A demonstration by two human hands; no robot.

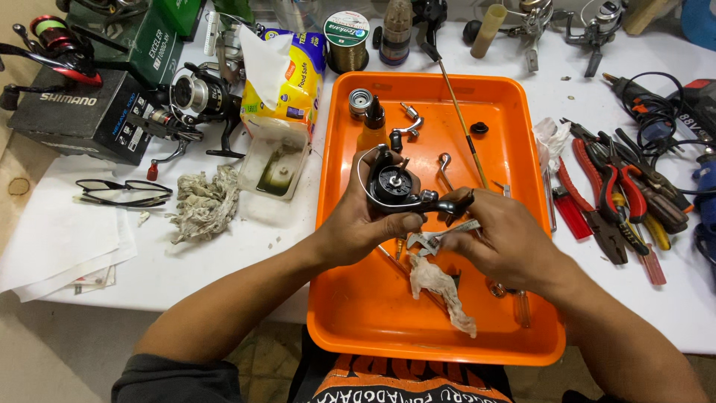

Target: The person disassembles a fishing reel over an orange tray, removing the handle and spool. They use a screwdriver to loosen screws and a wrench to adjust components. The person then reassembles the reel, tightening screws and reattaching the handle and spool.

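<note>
Over the orange tray (373,313), my left hand (358,224) grips the black body of a fishing reel (395,185) with its wire bail arm showing. My right hand (503,235) pinches the reel's dark stem end on the right side and also touches a small metal caliper-like tool (436,237) just below it. A crumpled dirty rag (441,287) lies in the tray under my hands. Loose reel parts lie farther back in the tray: a small spool (361,101), a bent metal handle piece (409,123), a black knob (479,127) and a thin rod (461,119).
Pliers and screwdrivers (619,201) lie right of the tray, with a drill (656,97) behind. On the left are another reel (198,97), a dark box (82,112), eyeglasses (123,192), a dirty wad of tissue (203,201), a plastic tub of liquid (274,168) and papers (60,239).
</note>
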